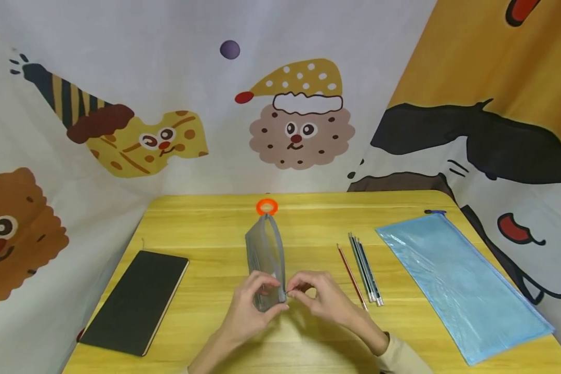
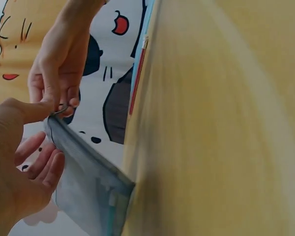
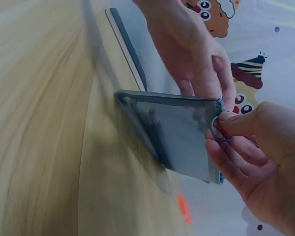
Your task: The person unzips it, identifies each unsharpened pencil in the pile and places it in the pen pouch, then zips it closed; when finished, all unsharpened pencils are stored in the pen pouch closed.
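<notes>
A grey see-through zip pouch stands on edge above the table, its zip side parted at the top in the head view. My left hand grips the pouch's near end between thumb and fingers. With thumb and forefinger, my right hand pinches the zip pull, whose ring shows at the pouch's corner in the right wrist view. Several slim stick-like items show dimly through the pouch wall. One of them looks teal in the left wrist view.
A black notebook lies on the left of the wooden table. An orange ring, like a tape roll, sits behind the pouch. Right of my hands lie a red pencil and several dark pencils, then a blue zip folder.
</notes>
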`<state>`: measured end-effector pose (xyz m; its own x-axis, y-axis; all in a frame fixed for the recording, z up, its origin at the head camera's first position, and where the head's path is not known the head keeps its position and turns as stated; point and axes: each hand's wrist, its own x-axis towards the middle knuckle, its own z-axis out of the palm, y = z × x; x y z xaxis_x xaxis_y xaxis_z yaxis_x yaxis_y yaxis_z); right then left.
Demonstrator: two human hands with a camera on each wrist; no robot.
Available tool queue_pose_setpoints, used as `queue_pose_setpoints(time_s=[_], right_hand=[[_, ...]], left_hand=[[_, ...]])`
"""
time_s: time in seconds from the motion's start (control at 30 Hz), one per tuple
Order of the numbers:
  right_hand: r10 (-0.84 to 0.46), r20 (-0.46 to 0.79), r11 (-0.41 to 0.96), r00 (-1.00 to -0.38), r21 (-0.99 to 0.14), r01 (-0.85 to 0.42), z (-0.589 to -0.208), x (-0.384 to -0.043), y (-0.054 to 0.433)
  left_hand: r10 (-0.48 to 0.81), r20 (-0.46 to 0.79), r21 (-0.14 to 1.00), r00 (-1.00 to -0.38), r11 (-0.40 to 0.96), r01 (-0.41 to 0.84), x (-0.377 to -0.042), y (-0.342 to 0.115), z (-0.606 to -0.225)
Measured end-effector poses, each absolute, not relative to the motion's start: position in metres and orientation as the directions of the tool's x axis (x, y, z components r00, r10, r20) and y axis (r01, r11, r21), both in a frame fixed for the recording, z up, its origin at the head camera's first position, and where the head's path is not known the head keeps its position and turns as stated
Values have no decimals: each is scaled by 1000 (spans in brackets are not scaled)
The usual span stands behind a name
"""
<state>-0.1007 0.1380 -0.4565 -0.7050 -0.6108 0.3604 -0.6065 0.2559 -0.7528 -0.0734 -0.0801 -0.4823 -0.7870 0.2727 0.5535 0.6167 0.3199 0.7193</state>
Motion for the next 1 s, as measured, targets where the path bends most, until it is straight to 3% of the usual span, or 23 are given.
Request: queue_pose_setpoints(time_s=[0.47,1.0], right_hand=[[-576,362,268,-733,-764,-587,-456,-103,136],[-565,358,282,-743,-762,-582,-457,-107,133]], left_hand=[[260,480,765,-838,343,545,-79,-75,-486],[230,498,781,-836,302,547,-86,-81,-485]])
